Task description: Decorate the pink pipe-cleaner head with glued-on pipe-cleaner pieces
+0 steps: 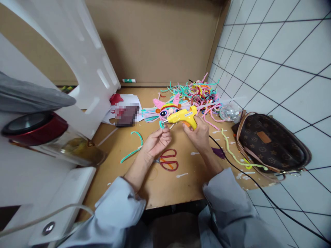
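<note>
My right hand (199,132) is wrapped round the handle of a yellow glue gun (182,116), whose nozzle points left. Just below the nozzle tip, my left hand (158,140) pinches a small curled teal pipe cleaner piece (161,124). The tip and the piece are very close; whether they touch I cannot tell. Behind them lies a pink figure (169,110) with ears, big eyes and teal and pink strands at its side. Red-handled scissors (169,162) lie under my left wrist's right side. A bent teal pipe cleaner (141,141) rests left of my left hand.
A pile of coloured pipe cleaners (199,93) lies at the back right. A brown handbag (274,141) sits at the right by the tiled wall, near the black cord (240,170). At left stands a glass jar (77,146) with a red lid; white paper (133,100) lies behind.
</note>
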`<action>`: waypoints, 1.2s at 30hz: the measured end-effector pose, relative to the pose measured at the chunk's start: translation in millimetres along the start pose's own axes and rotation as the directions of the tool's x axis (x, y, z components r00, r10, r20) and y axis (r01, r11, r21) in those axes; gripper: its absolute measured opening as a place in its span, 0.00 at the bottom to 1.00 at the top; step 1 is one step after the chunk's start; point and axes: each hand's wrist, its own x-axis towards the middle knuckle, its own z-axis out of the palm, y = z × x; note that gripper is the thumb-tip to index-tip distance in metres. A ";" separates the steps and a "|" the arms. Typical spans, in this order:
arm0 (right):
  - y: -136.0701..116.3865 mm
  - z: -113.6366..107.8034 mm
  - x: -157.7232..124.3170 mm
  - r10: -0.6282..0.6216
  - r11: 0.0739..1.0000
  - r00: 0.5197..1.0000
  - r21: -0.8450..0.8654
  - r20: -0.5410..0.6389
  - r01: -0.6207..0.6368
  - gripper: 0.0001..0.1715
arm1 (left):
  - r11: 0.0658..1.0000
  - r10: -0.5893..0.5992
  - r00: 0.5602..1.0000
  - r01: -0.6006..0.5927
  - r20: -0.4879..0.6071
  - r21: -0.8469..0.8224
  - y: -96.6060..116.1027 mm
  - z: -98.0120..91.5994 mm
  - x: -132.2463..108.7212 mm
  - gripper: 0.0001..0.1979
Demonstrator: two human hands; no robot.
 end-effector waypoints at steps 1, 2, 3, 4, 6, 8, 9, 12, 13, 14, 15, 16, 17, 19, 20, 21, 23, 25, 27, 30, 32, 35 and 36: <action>0.1 0.0 0.1 -0.001 1.000 1.000 -0.006 0.000 0.001 0.09 | 1.000 0.002 1.000 -0.002 0.003 0.009 0.1 -0.4 0.2 0.10; 0.3 -0.1 0.1 0.000 1.000 1.000 -0.010 0.000 0.000 0.09 | 1.000 0.004 1.000 -0.004 0.004 0.019 0.1 -0.6 0.3 0.09; 0.4 -0.1 0.1 0.000 1.000 1.000 -0.011 0.003 0.000 0.09 | 1.000 0.007 1.000 -0.007 0.003 0.029 0.2 -0.7 0.3 0.09; 0.6 -0.1 0.1 0.000 1.000 1.000 -0.011 0.006 0.000 0.09 | 0.999 0.010 1.000 -0.010 0.003 0.037 0.2 -0.5 0.3 0.08; 0.7 -0.2 -0.1 0.000 1.000 1.000 -0.010 0.009 0.001 0.09 | 0.999 0.012 1.000 -0.012 0.003 0.039 0.2 0.2 0.0 0.09; 0.6 -0.3 -0.2 -0.002 1.000 1.000 -0.016 0.008 0.002 0.09 | 0.999 0.013 1.000 -0.013 -0.003 0.035 0.2 1.2 -0.2 0.09; 0.5 -0.3 -0.1 -0.004 1.000 1.000 -0.022 0.007 0.004 0.09 | 0.999 0.014 1.000 -0.014 -0.007 0.037 0.2 1.5 -0.3 0.10; -0.2 -0.5 0.0 -0.009 0.999 1.000 -0.038 0.004 0.009 0.08 | 0.998 0.014 1.000 -0.013 -0.007 0.058 0.5 1.5 0.0 0.09; -0.4 -0.6 0.1 -0.009 0.999 1.000 -0.040 0.003 0.009 0.07 | 0.998 0.012 1.000 -0.012 -0.003 0.061 0.5 1.3 0.1 0.09; -0.7 -0.7 0.1 -0.007 0.999 1.000 -0.039 -0.001 0.007 0.07 | 0.998 0.009 1.000 -0.009 0.000 0.061 0.6 1.1 0.3 0.09; -0.9 -0.8 0.0 -0.006 0.999 1.000 -0.037 -0.003 0.006 0.07 | 0.998 0.007 1.000 -0.007 0.002 0.057 0.6 0.9 0.4 0.09; -1.0 -1.0 -0.1 -0.005 0.999 1.000 -0.035 -0.003 0.004 0.07 | 0.999 0.005 1.000 -0.005 0.002 0.052 0.6 0.8 0.4 0.09; -1.1 -1.1 -0.2 -0.004 1.000 1.000 -0.031 -0.003 0.004 0.07 | 0.999 0.002 1.000 -0.002 0.000 0.046 0.5 0.7 0.5 0.10; -1.0 -1.4 -0.5 -0.009 1.000 1.000 -0.015 0.006 0.009 0.08 | 0.999 -0.002 1.000 0.002 -0.007 0.034 0.4 0.8 0.5 0.11; -0.9 -1.5 -0.6 -0.015 1.000 1.000 -0.006 0.013 0.015 0.08 | 0.999 -0.002 1.000 0.003 -0.011 0.032 0.4 0.9 0.5 0.11; -0.6 -1.6 -0.8 -0.019 1.000 1.000 0.001 0.020 0.019 0.08 | 0.999 0.000 1.000 0.001 -0.014 0.033 0.5 1.0 0.5 0.11; -0.2 -1.7 -1.0 -0.021 1.000 0.999 0.006 0.029 0.021 0.09 | 0.999 0.006 1.000 -0.006 -0.016 0.041 0.9 0.8 0.6 0.10; 0.2 -1.7 -0.9 -0.019 1.000 0.999 0.002 0.028 0.019 0.08 | 0.999 0.010 1.000 -0.009 -0.013 0.046 1.3 0.5 0.7 0.10; 0.3 -1.9 -0.7 -0.028 1.000 0.999 0.003 0.022 0.028 0.07 | 0.999 0.011 1.000 -0.011 -0.007 0.040 1.7 -0.1 0.9 0.10; 0.5 -2.6 -0.1 -0.048 0.999 0.999 0.003 0.001 0.048 0.06 | 0.999 0.016 1.000 -0.016 -0.001 0.040 1.9 -0.8 1.3 0.09; 0.8 -2.9 0.3 -0.047 0.999 0.999 0.000 -0.013 0.047 0.05 | 0.999 0.017 1.000 -0.016 -0.002 0.048 1.7 -0.9 1.3 0.09; 1.4 -2.6 0.6 -0.040 0.999 0.999 0.003 -0.023 0.040 0.05 | 0.999 0.001 1.000 -0.001 -0.004 0.041 1.3 -0.4 1.0 0.10; 1.5 -2.4 0.5 -0.040 0.999 0.999 0.005 -0.024 0.040 0.05 | 0.999 -0.005 1.000 0.005 -0.005 0.033 1.2 -0.2 0.9 0.11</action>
